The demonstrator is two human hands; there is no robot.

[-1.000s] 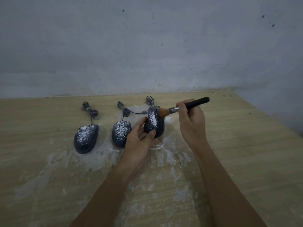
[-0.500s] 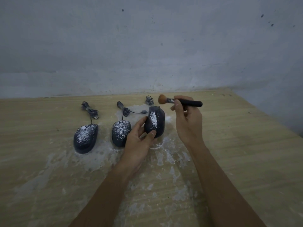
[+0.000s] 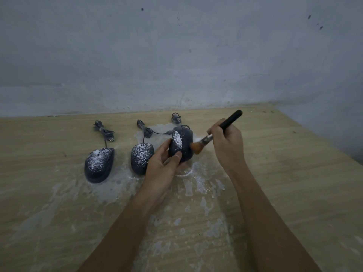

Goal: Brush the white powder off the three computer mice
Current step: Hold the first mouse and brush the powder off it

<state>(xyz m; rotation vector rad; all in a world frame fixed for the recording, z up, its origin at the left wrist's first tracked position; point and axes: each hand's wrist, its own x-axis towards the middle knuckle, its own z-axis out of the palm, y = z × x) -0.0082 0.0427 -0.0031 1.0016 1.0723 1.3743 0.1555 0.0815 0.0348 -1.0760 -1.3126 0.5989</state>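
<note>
Three dark corded mice sit in a row on the wooden table (image 3: 294,193). The left mouse (image 3: 99,164) and middle mouse (image 3: 141,158) lie flat, speckled with white powder. My left hand (image 3: 163,171) grips the right mouse (image 3: 181,144) from below and tilts it up; a white streak runs along its left side. My right hand (image 3: 225,142) holds a black-handled brush (image 3: 220,130). Its orange bristles (image 3: 196,147) press against the right mouse's right flank.
White powder (image 3: 196,185) is smeared over the table in front of and around the mice. Coiled cables with USB plugs (image 3: 105,131) lie behind the mice, close to the grey wall (image 3: 176,55). The table's right edge (image 3: 324,140) runs diagonally at right.
The brush was lifted above the back of the right mouse half a second ago; it has swung down to the mouse's right side. My left hand keeps holding the mouse.
</note>
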